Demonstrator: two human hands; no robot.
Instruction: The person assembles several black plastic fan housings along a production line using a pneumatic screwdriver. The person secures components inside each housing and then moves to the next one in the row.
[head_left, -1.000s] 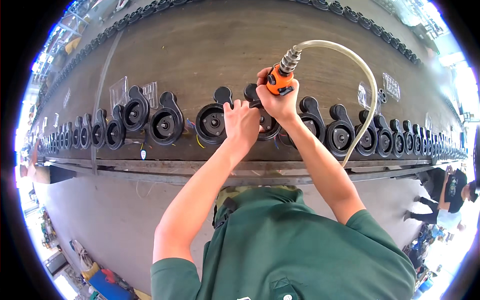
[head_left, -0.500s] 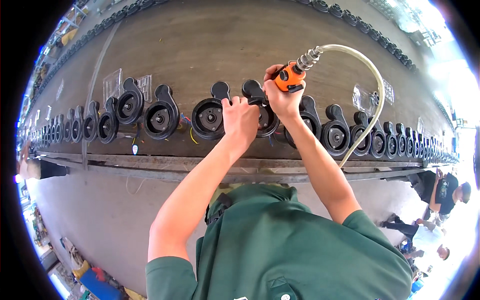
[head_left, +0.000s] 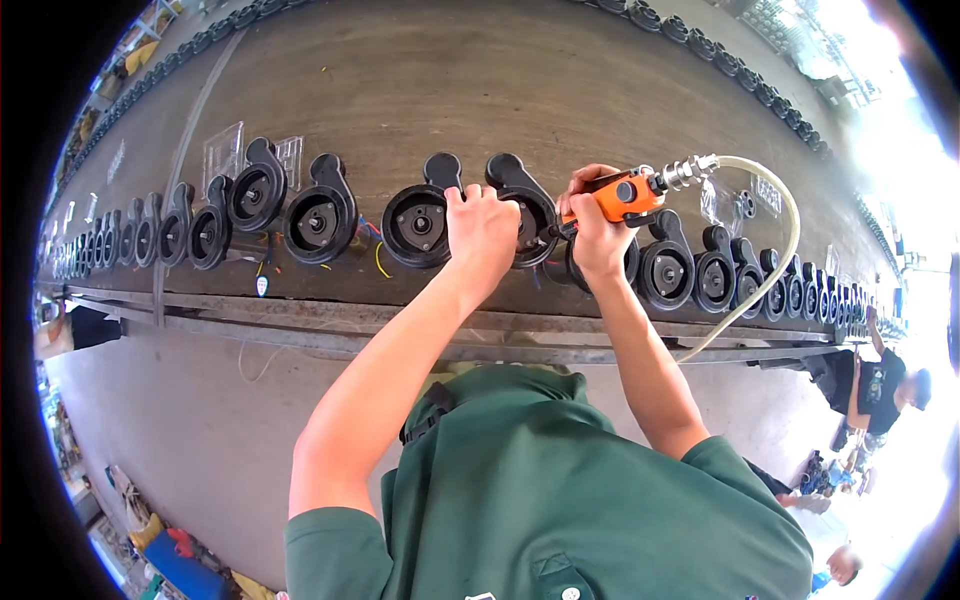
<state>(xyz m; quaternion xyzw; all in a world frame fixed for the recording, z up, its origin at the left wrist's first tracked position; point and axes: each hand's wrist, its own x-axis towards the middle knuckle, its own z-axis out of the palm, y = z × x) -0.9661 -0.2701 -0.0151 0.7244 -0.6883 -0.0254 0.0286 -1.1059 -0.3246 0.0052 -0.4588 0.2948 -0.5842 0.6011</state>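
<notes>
An orange air screwdriver point(head_left: 628, 196) lies tilted in my right hand point(head_left: 600, 232), whose fingers are wrapped round it. Its dark nose points left and touches or nearly touches the right side of a black round housing with a rounded arm point(head_left: 512, 170). My left hand point(head_left: 482, 232) is closed over the left side of that housing and hides part of it; its exact finger grip is covered. Just left stands a similar black housing point(head_left: 416, 226) with a metal disc and a central shaft. Another housing point(head_left: 630, 262) is partly hidden behind my right hand.
A long row of similar housings point(head_left: 320, 224) runs along the near edge of the brown work surface point(head_left: 420, 80). A clear air hose point(head_left: 790, 215) arcs from the tool down to the right. Clear plastic trays point(head_left: 222, 150) lie behind the row. A person point(head_left: 880, 390) is at the far right.
The air screwdriver has turned from upright to leaning sideways, and its nose has come down to the housing's side. My right hand has moved right and down; my left stays on the housing.
</notes>
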